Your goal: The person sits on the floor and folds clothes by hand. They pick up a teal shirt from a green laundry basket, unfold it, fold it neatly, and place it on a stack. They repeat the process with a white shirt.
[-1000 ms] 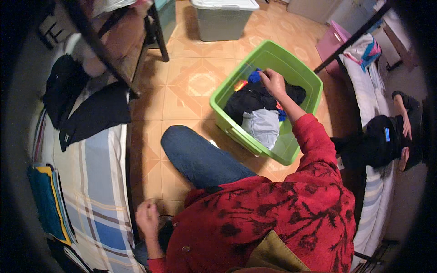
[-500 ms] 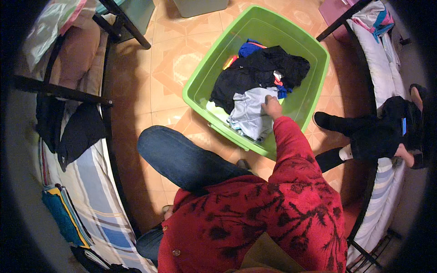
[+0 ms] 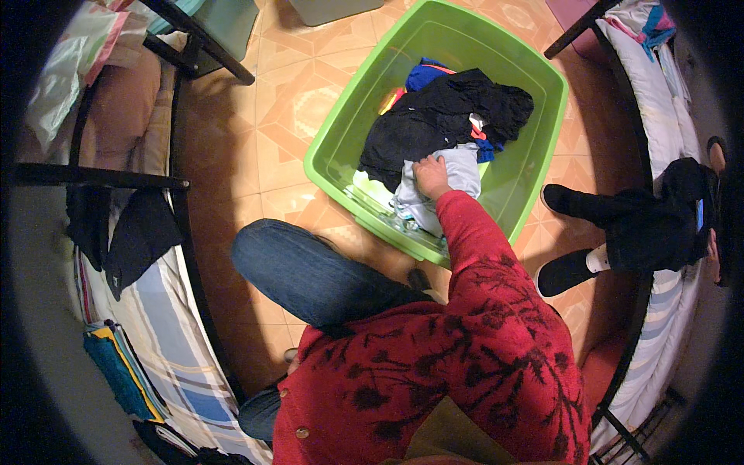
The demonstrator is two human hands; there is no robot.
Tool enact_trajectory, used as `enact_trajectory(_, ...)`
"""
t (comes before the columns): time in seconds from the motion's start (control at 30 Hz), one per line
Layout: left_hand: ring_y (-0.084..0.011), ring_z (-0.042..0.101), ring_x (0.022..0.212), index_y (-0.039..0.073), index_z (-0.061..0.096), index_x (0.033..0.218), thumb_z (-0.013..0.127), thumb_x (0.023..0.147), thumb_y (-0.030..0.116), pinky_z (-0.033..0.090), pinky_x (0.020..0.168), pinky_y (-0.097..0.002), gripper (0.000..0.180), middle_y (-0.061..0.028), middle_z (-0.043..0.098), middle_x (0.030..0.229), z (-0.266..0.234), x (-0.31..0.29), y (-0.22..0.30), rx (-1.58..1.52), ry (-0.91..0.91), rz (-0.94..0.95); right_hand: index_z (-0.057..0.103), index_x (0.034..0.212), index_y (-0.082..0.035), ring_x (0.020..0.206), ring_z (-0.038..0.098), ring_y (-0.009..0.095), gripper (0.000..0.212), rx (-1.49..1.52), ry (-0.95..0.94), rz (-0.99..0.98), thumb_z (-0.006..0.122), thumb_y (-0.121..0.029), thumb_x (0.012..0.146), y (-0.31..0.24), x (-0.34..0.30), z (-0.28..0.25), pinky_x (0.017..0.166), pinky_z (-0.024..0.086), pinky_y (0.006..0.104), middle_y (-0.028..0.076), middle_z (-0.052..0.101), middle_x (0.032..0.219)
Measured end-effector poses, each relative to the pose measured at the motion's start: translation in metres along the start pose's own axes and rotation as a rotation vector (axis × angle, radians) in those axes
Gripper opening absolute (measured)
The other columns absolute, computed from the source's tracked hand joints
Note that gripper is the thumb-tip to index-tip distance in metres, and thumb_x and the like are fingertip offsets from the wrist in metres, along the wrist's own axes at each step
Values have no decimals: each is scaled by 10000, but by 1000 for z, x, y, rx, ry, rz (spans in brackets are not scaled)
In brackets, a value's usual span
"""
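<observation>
My right hand (image 3: 432,177), in a red sleeve with dark plant patterns, reaches into a large green plastic tub (image 3: 327,164). Its fingers are curled on a light grey garment (image 3: 463,172) in the near part of the tub, with the back of the hand facing up. Beside it a crumpled black garment (image 3: 403,139) covers much of the pile. Blue cloth (image 3: 422,75) sticks out at the far left of the pile, and pale yellow-green cloth (image 3: 370,188) shows at the near left. My left hand cannot be seen.
Low beds with dark metal frames flank the tiled floor (image 3: 298,116). Dark clothes (image 3: 143,232) lie on the left bed, near folded teal and yellow cloths (image 3: 116,368). At right, another person's black-clad legs (image 3: 643,232) and dark shoes (image 3: 563,273) extend toward the tub.
My right hand has moved left across the light grey garment, which now looks more bunched and lies differently. The whole view has shifted slightly, and the other person's near foot shows more fully.
</observation>
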State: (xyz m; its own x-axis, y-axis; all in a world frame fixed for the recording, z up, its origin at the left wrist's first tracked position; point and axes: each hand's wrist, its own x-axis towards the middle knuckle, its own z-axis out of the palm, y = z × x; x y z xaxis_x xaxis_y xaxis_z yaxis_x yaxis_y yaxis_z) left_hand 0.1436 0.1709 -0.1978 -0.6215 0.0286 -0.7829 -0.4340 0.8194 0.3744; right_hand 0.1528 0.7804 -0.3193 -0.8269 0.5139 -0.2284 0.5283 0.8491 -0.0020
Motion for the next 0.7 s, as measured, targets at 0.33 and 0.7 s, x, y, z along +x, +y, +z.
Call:
enact_trajectory(0.33, -175, 594, 749, 35, 603, 1147, 628, 905, 213, 499, 671, -302, 302, -81, 623, 863, 2, 2, -5, -47, 2, 1, 670, 993, -128, 976, 606, 343, 209, 335, 111, 101, 573, -147, 809, 7, -15, -6, 832, 457, 463, 138, 647, 933)
enact_trajectory(0.7, -150, 576, 738, 28, 592, 1161, 623, 912, 202, 491, 663, -289, 306, -62, 612, 850, 3, 6, -11, -87, 5, 14, 608, 903, 22, 862, 627, 422, 258, 1059, 822, 519, 594, -218, 808, 109, 63, -182, 755, 483, 454, 267, 642, 891)
